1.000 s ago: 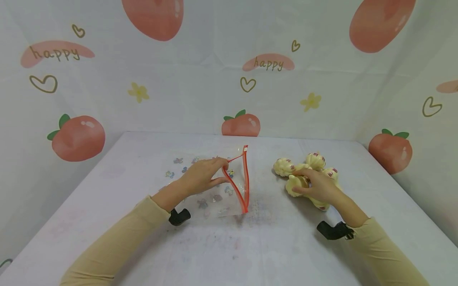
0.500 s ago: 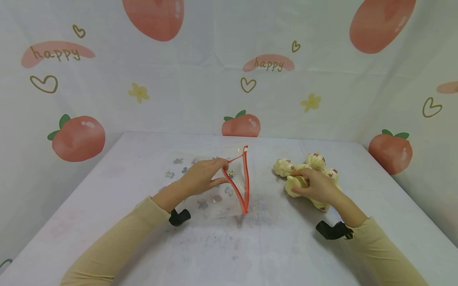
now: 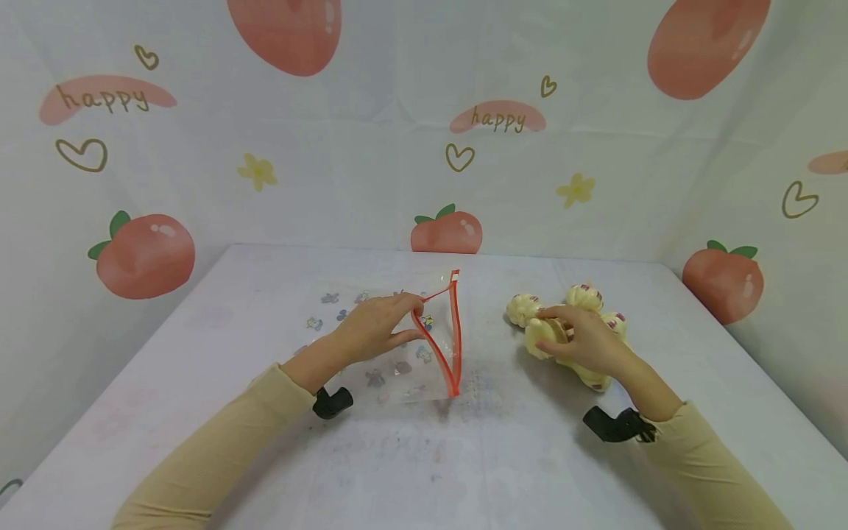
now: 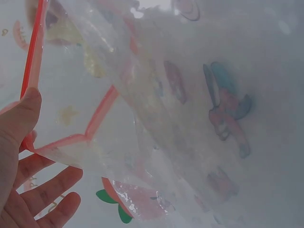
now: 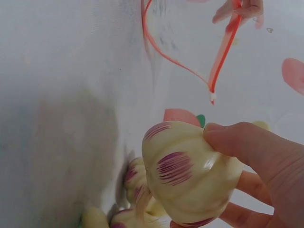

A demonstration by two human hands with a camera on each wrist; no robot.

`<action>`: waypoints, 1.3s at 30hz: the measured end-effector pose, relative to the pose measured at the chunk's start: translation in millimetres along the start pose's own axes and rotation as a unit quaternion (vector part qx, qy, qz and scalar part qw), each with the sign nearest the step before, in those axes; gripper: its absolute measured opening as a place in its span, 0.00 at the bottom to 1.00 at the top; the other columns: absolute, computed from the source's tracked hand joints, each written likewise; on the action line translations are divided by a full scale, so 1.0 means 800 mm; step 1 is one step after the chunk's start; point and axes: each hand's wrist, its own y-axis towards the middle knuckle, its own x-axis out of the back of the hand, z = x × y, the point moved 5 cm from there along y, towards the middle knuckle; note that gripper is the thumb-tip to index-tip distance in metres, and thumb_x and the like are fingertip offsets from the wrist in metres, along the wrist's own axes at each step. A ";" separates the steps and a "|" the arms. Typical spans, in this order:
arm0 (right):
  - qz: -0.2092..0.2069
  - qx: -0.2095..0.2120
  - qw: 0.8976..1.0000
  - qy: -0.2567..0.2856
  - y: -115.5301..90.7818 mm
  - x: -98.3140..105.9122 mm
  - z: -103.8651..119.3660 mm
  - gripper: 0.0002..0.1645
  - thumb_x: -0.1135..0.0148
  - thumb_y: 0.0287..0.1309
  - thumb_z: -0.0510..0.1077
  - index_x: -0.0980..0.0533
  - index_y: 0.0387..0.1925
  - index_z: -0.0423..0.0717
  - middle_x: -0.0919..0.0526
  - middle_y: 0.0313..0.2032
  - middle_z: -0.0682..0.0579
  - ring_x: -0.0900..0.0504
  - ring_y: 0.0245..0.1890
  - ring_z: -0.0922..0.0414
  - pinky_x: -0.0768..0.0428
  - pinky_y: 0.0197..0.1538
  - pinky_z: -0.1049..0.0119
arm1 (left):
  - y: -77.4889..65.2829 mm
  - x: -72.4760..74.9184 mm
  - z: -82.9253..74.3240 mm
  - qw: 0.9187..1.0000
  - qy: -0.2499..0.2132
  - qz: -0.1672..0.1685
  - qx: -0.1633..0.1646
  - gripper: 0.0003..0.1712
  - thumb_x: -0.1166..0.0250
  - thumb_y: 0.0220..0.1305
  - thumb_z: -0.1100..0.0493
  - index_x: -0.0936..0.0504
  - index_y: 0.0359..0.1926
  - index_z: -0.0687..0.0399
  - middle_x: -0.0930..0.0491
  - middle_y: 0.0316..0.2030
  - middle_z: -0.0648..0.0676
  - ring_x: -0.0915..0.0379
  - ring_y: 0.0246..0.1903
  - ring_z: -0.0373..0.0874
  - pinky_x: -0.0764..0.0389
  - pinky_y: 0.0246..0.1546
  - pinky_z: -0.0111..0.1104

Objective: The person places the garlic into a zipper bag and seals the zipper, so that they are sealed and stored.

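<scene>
My left hand (image 3: 374, 324) pinches the red zip edge of a clear zip bag (image 3: 397, 383) printed with small cartoon figures. In the left wrist view, thumb and finger grip the red strip (image 4: 33, 61) while the other fingers extend loosely. The bag's mouth gapes toward the right. My right hand (image 3: 589, 342) holds a pale garlic bulb (image 5: 187, 173) with purple streaks between thumb and fingers. In the head view this bulb (image 3: 539, 340) overlaps the heap of garlic. The bag's mouth shows at the top of the right wrist view, with my left hand (image 5: 247, 10) on it.
Several more garlic bulbs (image 3: 584, 297) lie grouped around and behind my right hand, one bulb (image 3: 523, 310) at the group's left side. The white-covered table (image 3: 424, 456) meets a white backdrop (image 3: 358, 147) printed with peaches and hearts.
My right hand has closed on the garlic bulb and raised it slightly, shifting it a little to the left and away from me. The left hand and bag have stayed put.
</scene>
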 end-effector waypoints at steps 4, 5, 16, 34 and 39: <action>-0.007 0.001 1.000 -0.009 0.002 0.001 0.005 0.24 0.31 0.49 0.40 0.24 0.49 0.35 0.19 0.47 0.37 0.19 0.43 0.43 0.19 0.43 0.49 | 0.000 0.001 -0.001 1.000 -0.001 0.001 0.003 0.21 0.31 0.54 0.54 0.28 0.46 0.55 0.20 0.36 0.49 0.23 0.28 0.45 0.22 0.31 0.32; -0.010 0.002 1.000 -0.013 0.003 0.002 0.006 0.24 0.31 0.49 0.41 0.24 0.49 0.35 0.19 0.47 0.37 0.19 0.42 0.44 0.19 0.43 0.50 | 0.000 0.001 -0.001 1.000 0.000 0.001 0.003 0.21 0.31 0.54 0.54 0.28 0.46 0.54 0.20 0.36 0.49 0.23 0.28 0.44 0.22 0.31 0.32; -0.018 -0.004 1.000 -0.006 0.009 0.000 0.016 0.25 0.31 0.49 0.41 0.25 0.50 0.36 0.20 0.49 0.39 0.21 0.45 0.46 0.19 0.44 0.51 | 0.000 0.001 -0.001 1.000 0.001 0.002 0.001 0.21 0.31 0.54 0.54 0.28 0.45 0.55 0.20 0.36 0.49 0.24 0.27 0.43 0.22 0.31 0.32; -0.047 0.017 0.999 0.017 0.021 -0.007 0.034 0.26 0.29 0.47 0.40 0.24 0.50 0.39 0.19 0.49 0.42 0.28 0.35 0.58 0.17 0.39 0.61 | 0.001 0.002 0.000 1.000 0.000 -0.002 -0.002 0.21 0.31 0.54 0.54 0.28 0.45 0.56 0.20 0.36 0.49 0.25 0.28 0.41 0.22 0.32 0.32; -0.043 0.019 0.998 0.030 0.026 -0.011 0.040 0.27 0.29 0.47 0.41 0.25 0.52 0.39 0.20 0.49 0.43 0.26 0.38 0.56 0.17 0.40 0.60 | 0.001 0.004 -0.001 1.000 0.002 -0.007 -0.008 0.21 0.31 0.54 0.54 0.28 0.45 0.55 0.20 0.36 0.49 0.25 0.28 0.41 0.21 0.32 0.32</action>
